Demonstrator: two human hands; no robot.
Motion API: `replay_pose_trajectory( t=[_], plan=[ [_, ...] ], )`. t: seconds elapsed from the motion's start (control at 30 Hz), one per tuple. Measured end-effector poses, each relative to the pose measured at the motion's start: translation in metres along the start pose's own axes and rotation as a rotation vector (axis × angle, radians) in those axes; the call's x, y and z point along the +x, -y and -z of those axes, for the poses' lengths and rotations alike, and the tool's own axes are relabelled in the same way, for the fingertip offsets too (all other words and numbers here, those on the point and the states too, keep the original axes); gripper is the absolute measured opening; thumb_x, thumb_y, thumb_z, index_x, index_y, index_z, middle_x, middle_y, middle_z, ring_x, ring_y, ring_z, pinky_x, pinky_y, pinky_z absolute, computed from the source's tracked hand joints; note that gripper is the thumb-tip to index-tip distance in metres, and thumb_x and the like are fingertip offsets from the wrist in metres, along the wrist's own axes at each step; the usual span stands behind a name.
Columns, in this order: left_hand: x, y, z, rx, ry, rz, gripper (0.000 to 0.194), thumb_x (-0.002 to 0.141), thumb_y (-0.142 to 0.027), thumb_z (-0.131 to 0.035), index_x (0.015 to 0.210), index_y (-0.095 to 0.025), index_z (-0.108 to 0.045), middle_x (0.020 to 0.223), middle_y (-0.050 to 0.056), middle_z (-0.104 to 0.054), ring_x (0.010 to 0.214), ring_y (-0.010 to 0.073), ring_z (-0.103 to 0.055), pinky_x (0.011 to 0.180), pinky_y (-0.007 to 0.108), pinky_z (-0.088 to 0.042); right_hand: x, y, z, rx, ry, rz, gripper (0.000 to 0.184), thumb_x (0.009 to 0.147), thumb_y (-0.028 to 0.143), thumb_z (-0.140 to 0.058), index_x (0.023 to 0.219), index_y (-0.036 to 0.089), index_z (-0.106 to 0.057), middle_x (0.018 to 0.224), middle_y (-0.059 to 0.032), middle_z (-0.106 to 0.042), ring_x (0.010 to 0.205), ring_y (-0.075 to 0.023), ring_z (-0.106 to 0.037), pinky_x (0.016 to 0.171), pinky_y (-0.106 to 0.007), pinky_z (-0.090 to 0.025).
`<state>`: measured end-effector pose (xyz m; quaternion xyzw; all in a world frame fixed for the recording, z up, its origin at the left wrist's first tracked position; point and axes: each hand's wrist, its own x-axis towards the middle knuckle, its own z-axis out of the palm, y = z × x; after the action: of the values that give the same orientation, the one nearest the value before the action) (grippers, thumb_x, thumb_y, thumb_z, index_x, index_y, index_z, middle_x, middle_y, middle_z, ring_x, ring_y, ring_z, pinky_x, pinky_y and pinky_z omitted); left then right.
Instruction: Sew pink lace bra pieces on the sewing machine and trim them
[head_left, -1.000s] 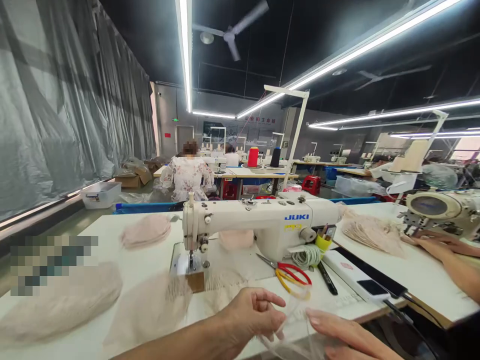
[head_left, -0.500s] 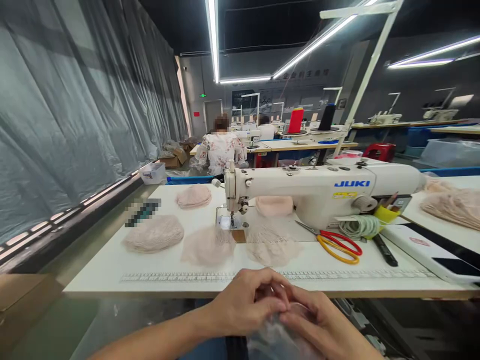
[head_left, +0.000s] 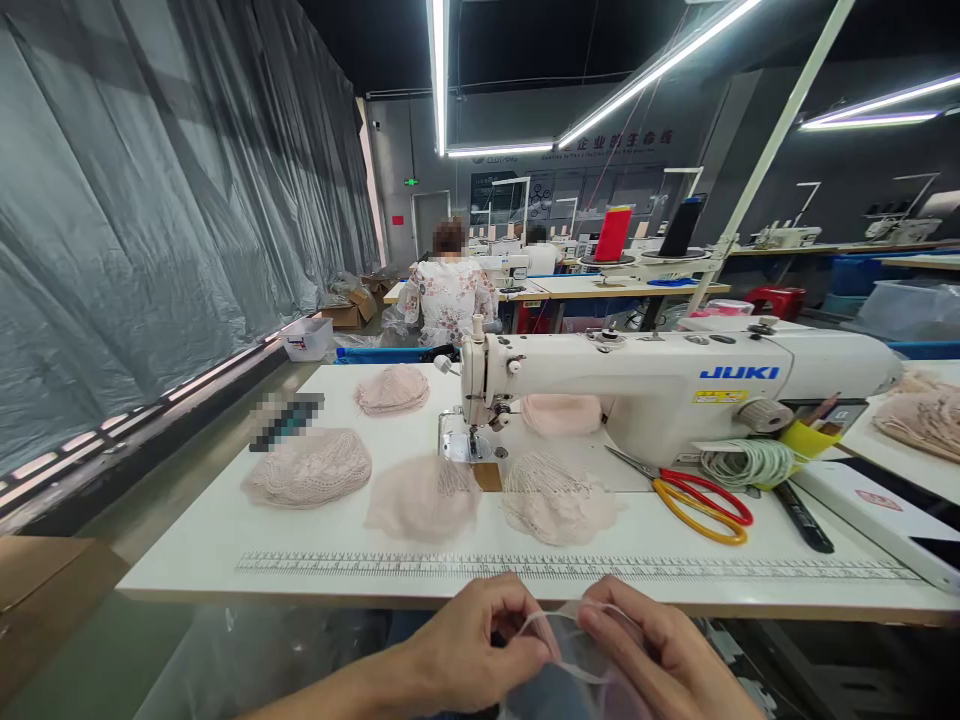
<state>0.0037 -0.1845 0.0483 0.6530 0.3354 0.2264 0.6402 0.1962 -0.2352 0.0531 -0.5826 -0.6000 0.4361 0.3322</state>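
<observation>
My left hand [head_left: 469, 645] and my right hand [head_left: 652, 655] are close together below the table's front edge, both pinched on a thin, see-through pink fabric piece [head_left: 566, 650] held between them. Straight ahead on the white table [head_left: 187, 565] stands a white sewing machine [head_left: 660, 385]. Three stacks of pale pink lace pieces lie in front of it: one on the left [head_left: 307, 467], one in the middle [head_left: 421, 497], one on the right [head_left: 559, 497].
Red-and-yellow scissors [head_left: 701, 495] and a black pen [head_left: 804, 516] lie right of the machine, beside a coil of pale cord [head_left: 744, 462]. More pink pieces [head_left: 392, 388] sit further back. A person in a floral top [head_left: 448, 295] sits at the bench behind. Grey plastic sheeting [head_left: 150, 200] hangs left.
The view has dropped and drawn back from the table. My hands came together at the table's edge, then parted slightly, stretching the sheer fabric piece between them.
</observation>
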Motion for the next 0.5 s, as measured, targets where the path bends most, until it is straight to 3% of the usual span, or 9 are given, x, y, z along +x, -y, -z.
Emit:
replay_pose_trajectory(
  t=[0.1,0.2,0.3,0.43,0.5],
  plan=[
    [0.003,0.006,0.000,-0.094,0.042,0.106,0.024,0.070,-0.020,-0.058,0.092,-0.012,-0.064,0.057,-0.005,-0.051,0.050,0.0086,-0.049,0.052,0.019,-0.037,0.007,-0.007,0.001,0.014,-0.001,0.000,0.053,0.085,0.073,-0.041,0.070,0.023,-0.050,0.045,0.0078,-0.038,0.046,-0.0114,-0.034,0.048,-0.023,-0.027],
    [0.006,0.008,0.004,-0.064,0.047,0.142,0.035,0.070,-0.018,-0.053,0.102,-0.011,-0.066,0.048,-0.008,-0.043,0.040,0.0063,-0.040,0.043,0.016,-0.030,0.014,-0.014,0.004,0.002,0.048,0.016,0.049,0.088,0.068,-0.039,0.072,0.023,-0.051,0.046,0.0076,-0.037,0.046,-0.0119,-0.035,0.047,-0.023,-0.028],
    [0.008,0.006,0.009,-0.035,0.030,0.155,0.035,0.069,-0.016,-0.050,0.096,-0.011,-0.070,0.046,-0.008,-0.042,0.039,0.0055,-0.037,0.042,0.016,-0.027,0.019,-0.019,0.007,-0.007,0.095,0.019,0.048,0.090,0.067,-0.037,0.073,0.024,-0.050,0.046,0.0072,-0.037,0.046,-0.0124,-0.038,0.046,-0.023,-0.028],
    [0.011,0.001,0.013,-0.030,0.010,0.186,0.035,0.065,-0.016,-0.049,0.091,-0.010,-0.072,0.046,-0.007,-0.043,0.041,0.0063,-0.040,0.044,0.017,-0.028,0.025,-0.025,0.007,0.009,0.018,0.009,0.047,0.090,0.065,-0.038,0.070,0.023,-0.048,0.051,0.0071,-0.031,0.049,-0.0122,-0.033,0.045,-0.023,-0.025],
    [0.012,0.001,0.014,-0.026,0.012,0.198,0.034,0.066,-0.018,-0.050,0.091,-0.010,-0.071,0.046,-0.007,-0.044,0.041,0.0071,-0.041,0.045,0.017,-0.029,0.026,-0.029,0.009,-0.018,0.011,0.018,0.048,0.090,0.065,-0.039,0.070,0.023,-0.050,0.057,0.0059,-0.033,0.055,-0.0129,-0.034,0.050,-0.023,-0.030]
  ],
)
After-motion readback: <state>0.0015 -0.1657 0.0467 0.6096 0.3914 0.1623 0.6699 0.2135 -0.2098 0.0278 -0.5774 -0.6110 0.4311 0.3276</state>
